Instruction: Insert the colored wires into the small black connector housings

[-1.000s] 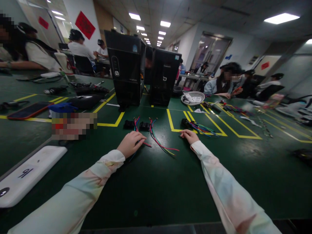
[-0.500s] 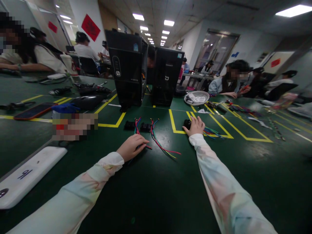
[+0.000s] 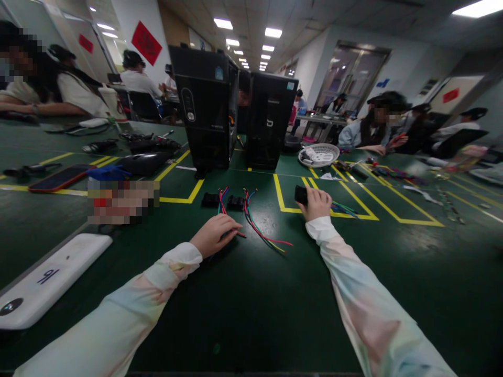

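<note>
My right hand (image 3: 317, 203) is closed round a black wired block (image 3: 301, 195), probably a connector, tilted up at the table. Its blue, green and other coloured wires (image 3: 343, 209) trail out to the right behind the fingers. On the left, my left hand (image 3: 215, 234) is low over the table, fingers together on the wires of a second black block (image 3: 210, 199); a red wire end pokes out past the fingertips, though the grip itself is partly hidden. Between the hands lies a third black block (image 3: 236, 202), with red, green and yellow wires (image 3: 264, 233) curving towards me.
Two black computer towers (image 3: 204, 110) stand at the back. Yellow tape (image 3: 280, 193) marks the green table. A white basket (image 3: 319, 155) holds small parts at the back right. To the left lie a phone (image 3: 61, 178) and a long white device (image 3: 58, 277). People sit at both sides.
My right hand has tipped the black block up, so more of it shows beside the fingers. My left hand has stayed almost in place; the view has shifted slightly.
</note>
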`<state>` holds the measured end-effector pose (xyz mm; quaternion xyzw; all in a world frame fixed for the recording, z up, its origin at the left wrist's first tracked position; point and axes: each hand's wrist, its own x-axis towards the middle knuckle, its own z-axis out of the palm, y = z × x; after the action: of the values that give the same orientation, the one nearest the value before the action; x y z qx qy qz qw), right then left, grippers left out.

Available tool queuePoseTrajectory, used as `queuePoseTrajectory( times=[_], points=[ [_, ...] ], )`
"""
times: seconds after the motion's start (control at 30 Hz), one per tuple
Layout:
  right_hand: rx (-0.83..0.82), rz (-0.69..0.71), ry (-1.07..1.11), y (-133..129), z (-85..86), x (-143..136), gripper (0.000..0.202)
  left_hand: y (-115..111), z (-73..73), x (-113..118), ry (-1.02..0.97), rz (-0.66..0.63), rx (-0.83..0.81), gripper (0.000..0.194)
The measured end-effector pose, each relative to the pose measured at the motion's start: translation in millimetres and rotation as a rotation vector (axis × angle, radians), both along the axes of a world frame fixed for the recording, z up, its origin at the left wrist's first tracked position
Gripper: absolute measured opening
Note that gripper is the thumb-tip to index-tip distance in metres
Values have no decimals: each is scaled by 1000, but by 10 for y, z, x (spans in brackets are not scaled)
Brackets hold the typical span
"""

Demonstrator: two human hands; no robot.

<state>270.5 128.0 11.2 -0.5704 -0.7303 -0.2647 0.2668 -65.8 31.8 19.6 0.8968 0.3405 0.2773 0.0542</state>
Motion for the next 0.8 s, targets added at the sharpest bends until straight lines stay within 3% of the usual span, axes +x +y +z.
queuePoseTrajectory(
  times=[0.13,0.3,0.47,0.63,0.8],
  points=[
    [-60,89,-97,-275,176,-104,60,-32,31,13,26,0,30,25],
    [54,100,-80,-701,503,-266,58,-86,73,22,69,-2,90,25],
    [-12,245,-50,-1252,726,-585,59,-136,93,31,37,97,110,24],
    [-221,481,-72,-1653,681,-947,64,-157,81,42,-60,186,70,24],
    [-411,578,-180,-1769,419,-1167,69,-187,71,70,-75,205,1,25]
  ],
)
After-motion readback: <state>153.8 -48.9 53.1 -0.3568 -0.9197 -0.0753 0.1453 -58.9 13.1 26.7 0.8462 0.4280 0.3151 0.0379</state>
